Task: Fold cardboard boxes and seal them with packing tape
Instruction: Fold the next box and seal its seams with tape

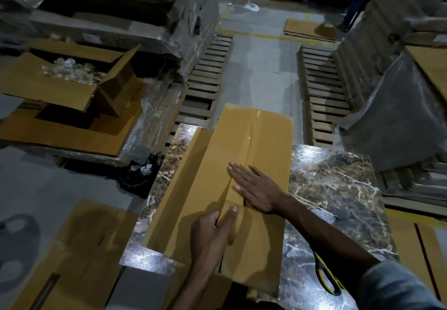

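Note:
A long brown cardboard box (200, 184) lies lengthwise on a marble-patterned table (333, 184). Its top flaps are closed, and a glossy strip of packing tape (252, 140) runs along the centre seam from the far end toward me. My right hand (256, 186) rests flat on the box top with straight fingers across the seam. Just nearer, my left hand (212, 234) sits with fingers curled and the thumb stretched forward, pinching the near end of the tape against the seam. No tape roll is visible.
A yellow-and-black handled tool (327, 277) lies on the table under my right forearm. An open box of plastic-wrapped items (72, 77) stands at left. Flat cardboard (84, 249) lies on the floor lower left. Wooden pallets (321, 92) and wrapped stacks (391, 121) flank the aisle.

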The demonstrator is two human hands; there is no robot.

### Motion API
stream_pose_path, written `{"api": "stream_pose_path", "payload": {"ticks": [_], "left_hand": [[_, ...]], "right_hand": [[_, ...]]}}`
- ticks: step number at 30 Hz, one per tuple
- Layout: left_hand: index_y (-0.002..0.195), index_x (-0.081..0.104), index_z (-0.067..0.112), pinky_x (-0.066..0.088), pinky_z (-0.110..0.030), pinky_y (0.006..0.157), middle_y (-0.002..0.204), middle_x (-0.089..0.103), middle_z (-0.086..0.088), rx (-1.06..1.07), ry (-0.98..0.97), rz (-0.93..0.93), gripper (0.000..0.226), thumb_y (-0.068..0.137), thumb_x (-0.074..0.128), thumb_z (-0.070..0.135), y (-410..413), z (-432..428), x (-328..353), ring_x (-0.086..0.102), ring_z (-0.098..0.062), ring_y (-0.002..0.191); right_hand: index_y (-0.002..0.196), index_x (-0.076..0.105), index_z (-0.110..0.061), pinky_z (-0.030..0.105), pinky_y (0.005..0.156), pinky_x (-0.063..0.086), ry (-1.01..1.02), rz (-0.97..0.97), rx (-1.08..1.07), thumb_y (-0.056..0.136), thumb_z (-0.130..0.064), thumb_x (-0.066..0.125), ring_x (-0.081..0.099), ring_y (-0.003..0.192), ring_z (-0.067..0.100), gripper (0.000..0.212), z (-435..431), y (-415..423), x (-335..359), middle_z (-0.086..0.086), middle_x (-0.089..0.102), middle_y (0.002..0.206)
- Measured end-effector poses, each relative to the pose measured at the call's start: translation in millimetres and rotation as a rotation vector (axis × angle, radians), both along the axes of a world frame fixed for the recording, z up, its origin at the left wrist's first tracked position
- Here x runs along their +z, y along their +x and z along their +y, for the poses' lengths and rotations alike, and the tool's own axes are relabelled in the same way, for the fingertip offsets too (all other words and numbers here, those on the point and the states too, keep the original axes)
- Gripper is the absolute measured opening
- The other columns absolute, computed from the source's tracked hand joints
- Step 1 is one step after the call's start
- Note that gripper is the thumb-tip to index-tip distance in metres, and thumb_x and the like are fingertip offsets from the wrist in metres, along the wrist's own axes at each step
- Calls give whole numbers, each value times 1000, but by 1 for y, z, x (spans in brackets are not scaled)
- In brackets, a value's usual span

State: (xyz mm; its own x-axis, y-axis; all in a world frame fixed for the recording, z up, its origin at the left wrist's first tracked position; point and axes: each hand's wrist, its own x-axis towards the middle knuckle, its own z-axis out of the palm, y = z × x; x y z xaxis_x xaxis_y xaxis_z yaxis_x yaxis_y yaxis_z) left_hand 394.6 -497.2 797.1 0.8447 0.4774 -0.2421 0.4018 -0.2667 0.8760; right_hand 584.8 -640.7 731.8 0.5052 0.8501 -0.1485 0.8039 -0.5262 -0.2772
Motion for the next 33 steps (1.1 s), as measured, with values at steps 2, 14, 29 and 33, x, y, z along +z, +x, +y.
{"api": "stream_pose_path", "payload": {"ticks": [2,14,29,33], "left_hand": [[58,29,24,22,-34,57,56,24,7,2,-25,-4,63,90,70,60,-7,-1,1,28,-12,52],[59,40,9,31,-29,55,55,36,8,89,-123,50,80,75,64,84,-82,0,7,38,-6,53],[49,39,24,27,-28,56,54,31,9,189,-261,91,58,77,71,64,-145,-13,3,34,-9,53],[55,43,25,33,-30,58,56,35,4,183,-278,61,60,81,70,72,-156,-12,-9,41,-12,55]], "right_hand": [[164,-12,-25,34,127,-8,-5,-1,-5,112,-48,10,-15,156,3,60,0,0,0,-8,-15,171],[164,-10,-25,37,128,-5,-32,-1,-10,110,-52,5,-13,157,5,63,1,-2,-1,-7,-14,172],[164,-13,-24,47,129,0,-58,-48,-61,109,-57,4,-9,158,10,67,5,-28,3,-3,-13,172],[164,-14,-23,47,129,-2,-61,-14,-76,108,-57,3,-10,158,10,67,7,-71,4,-2,-13,172]]}}
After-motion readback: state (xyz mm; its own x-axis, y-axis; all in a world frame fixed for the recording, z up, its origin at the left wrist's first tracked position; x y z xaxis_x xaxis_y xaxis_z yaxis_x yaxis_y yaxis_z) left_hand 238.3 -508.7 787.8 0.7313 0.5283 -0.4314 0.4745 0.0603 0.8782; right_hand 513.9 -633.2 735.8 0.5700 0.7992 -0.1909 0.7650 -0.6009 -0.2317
